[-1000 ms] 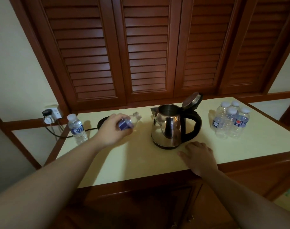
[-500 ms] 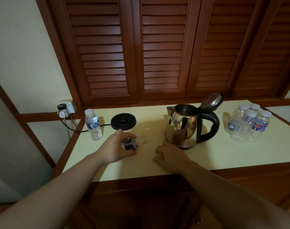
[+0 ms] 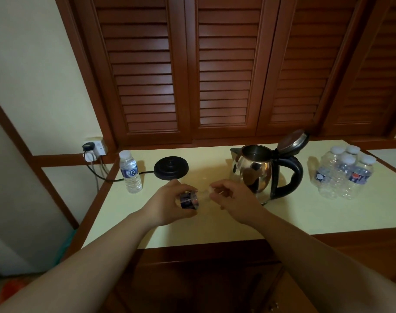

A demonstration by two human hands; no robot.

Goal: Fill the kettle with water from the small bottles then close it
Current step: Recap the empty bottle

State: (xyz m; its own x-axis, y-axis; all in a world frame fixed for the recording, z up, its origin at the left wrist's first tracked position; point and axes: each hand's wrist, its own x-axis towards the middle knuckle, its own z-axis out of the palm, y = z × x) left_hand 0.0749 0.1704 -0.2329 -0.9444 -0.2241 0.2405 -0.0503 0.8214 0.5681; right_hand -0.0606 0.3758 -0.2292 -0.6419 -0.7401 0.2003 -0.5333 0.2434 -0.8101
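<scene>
A steel kettle (image 3: 256, 171) with a black handle stands on the cream countertop (image 3: 305, 213), its lid tipped open at the back. My left hand (image 3: 167, 205) grips a small clear bottle (image 3: 189, 199) lying sideways, blue label showing, just left of the kettle. My right hand (image 3: 234, 197) is closed around the bottle's neck end, hiding the cap. One upright capped bottle (image 3: 130, 171) stands at the far left. A cluster of several capped bottles (image 3: 343, 175) stands right of the kettle.
The black kettle base (image 3: 171, 167) sits behind my hands, its cord running to a wall socket (image 3: 94, 150) at the left. Louvred wooden doors (image 3: 224, 68) rise behind the counter. A wooden cabinet front lies below the counter's edge.
My left hand brought the bottle down and toward me, away from the kettle. My right hand left the countertop and closed on the bottle's neck end. The view shifted left.
</scene>
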